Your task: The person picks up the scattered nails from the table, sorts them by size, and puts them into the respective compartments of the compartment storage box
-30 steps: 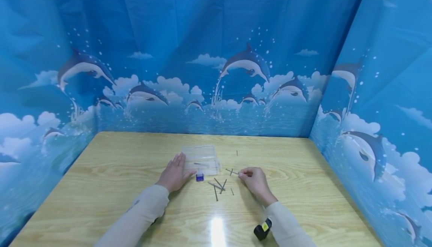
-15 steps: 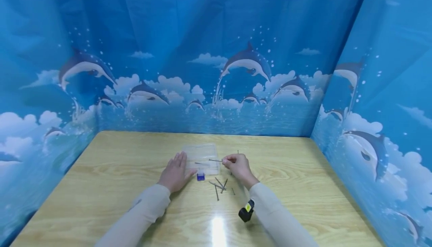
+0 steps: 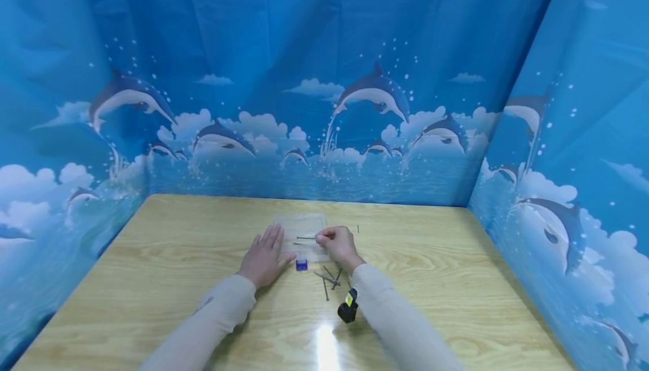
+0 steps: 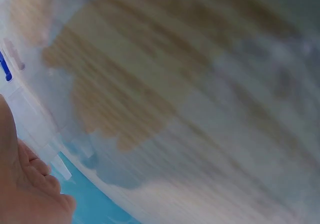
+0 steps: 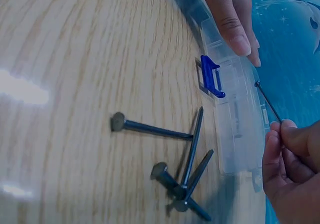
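My right hand [image 3: 339, 244] pinches one end of a dark nail [image 3: 306, 238] between thumb and fingers. In the right wrist view that nail [image 5: 268, 102] points away from the fingertips, head outermost, above a clear plastic box [image 5: 232, 139]. The box lies open, and another nail [image 3: 298, 244] lies inside it. My left hand [image 3: 263, 255] rests flat with straight fingers at the box's left side, its thumb near the blue latch [image 3: 301, 264] on the near edge. In the left wrist view only part of the left hand [image 4: 30, 184] shows.
Several loose nails [image 5: 155, 130] lie crossed on the wooden table [image 3: 203, 224] in front of the box. A small nail [image 3: 358, 228] lies beyond the right hand. A black wrist camera [image 3: 347, 309] hangs at the right sleeve. A dolphin-print curtain [image 3: 284, 78] stands behind the table.
The right hand has picked up a nail from the table right of the box and carried it left over the box. The left hand has stayed in place.
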